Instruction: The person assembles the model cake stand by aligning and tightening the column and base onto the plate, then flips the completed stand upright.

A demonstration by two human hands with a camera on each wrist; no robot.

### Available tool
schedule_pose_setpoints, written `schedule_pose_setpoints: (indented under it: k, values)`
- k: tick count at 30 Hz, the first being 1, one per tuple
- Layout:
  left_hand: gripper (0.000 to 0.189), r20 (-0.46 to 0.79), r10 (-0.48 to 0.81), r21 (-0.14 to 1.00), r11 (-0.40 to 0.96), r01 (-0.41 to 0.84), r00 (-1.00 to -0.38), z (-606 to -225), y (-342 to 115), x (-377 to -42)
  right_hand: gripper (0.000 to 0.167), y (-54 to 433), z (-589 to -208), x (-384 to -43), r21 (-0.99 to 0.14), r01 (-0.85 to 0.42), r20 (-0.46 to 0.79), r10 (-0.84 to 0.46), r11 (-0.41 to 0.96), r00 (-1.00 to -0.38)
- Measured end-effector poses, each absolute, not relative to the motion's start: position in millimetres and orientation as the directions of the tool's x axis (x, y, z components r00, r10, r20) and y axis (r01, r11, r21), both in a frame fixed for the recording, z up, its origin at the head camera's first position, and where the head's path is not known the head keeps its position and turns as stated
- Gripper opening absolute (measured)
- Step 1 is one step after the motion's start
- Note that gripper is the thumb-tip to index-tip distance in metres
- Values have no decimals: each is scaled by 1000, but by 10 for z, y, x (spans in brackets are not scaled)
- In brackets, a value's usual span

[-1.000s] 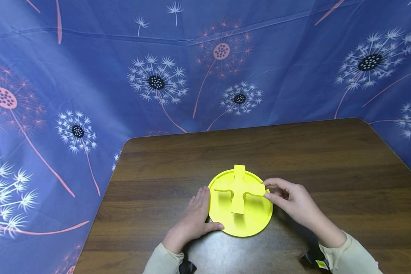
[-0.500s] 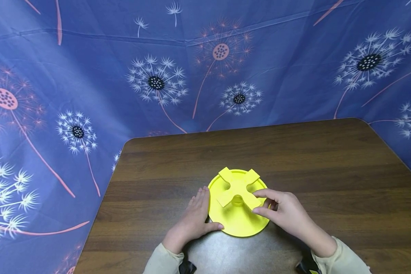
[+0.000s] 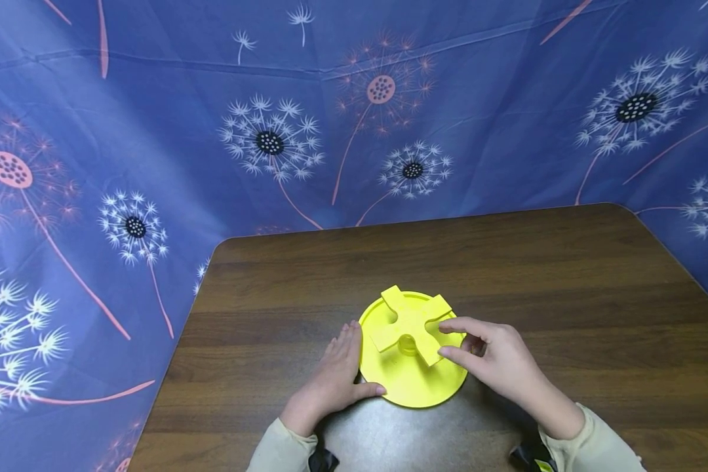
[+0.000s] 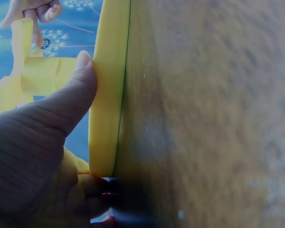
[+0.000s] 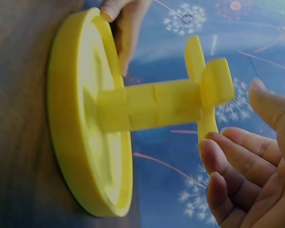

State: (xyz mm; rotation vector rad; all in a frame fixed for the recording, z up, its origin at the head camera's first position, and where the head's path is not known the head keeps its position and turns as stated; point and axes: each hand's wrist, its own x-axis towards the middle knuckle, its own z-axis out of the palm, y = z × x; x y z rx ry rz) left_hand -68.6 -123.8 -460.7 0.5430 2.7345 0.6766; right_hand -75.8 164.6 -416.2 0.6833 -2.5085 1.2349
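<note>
A yellow round base (image 3: 413,392) with a raised rim rests on the table. From its middle rises a yellow post (image 5: 154,105), topped by a yellow four-armed cross piece (image 3: 412,321). Along the base's left side my left hand (image 3: 336,375) lies with straight fingers, its thumb against the near rim. In the left wrist view, that thumb (image 4: 78,90) touches the base's side wall. My right hand (image 3: 498,354) is at the cross's near-right arm, thumb and index finger spread apart. The right wrist view has its fingertips (image 5: 209,147) at the lower arm, the thumb away from it.
The dark wood-grain table (image 3: 259,295) reaches back to a blue cloth (image 3: 183,131) printed with dandelions, which hangs behind and to the left. Dark wrist devices (image 3: 323,461) sit by both sleeve cuffs.
The cross piece has turned clockwise, seen from above. My right hand moved with its arm toward me, then its thumb and finger spread off it. The left hand and base have stayed still.
</note>
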Motion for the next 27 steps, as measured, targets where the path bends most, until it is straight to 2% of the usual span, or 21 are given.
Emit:
schedule_pose_setpoints:
  k: [5,12,18,23,27]
  values:
    - [113,-168,418,487,823,294,-893,-4606,-1237,-700,27,1717,-4113,-877,-666,-476,443,-209,574,-872]
    - [114,-170,417,495,820,289,-893,-4615,-1236,-696,42,1763,-4154,-1032,-665,-440,353,-266,603,-897]
    - [115,-181,413,489,825,282,-893,-4627,-1234,-696,38,1768,-4197,-1074,-731,-412,280,-311,544,-908]
    - [115,-188,412,498,823,275,-892,-4618,-1236,-696,32,1780,-4200,-1046,-775,-349,225,-287,527,-931]
    - [114,-193,410,498,824,271,-892,-4611,-1239,-697,30,1798,-4195,-992,-802,-343,226,-283,488,-932]
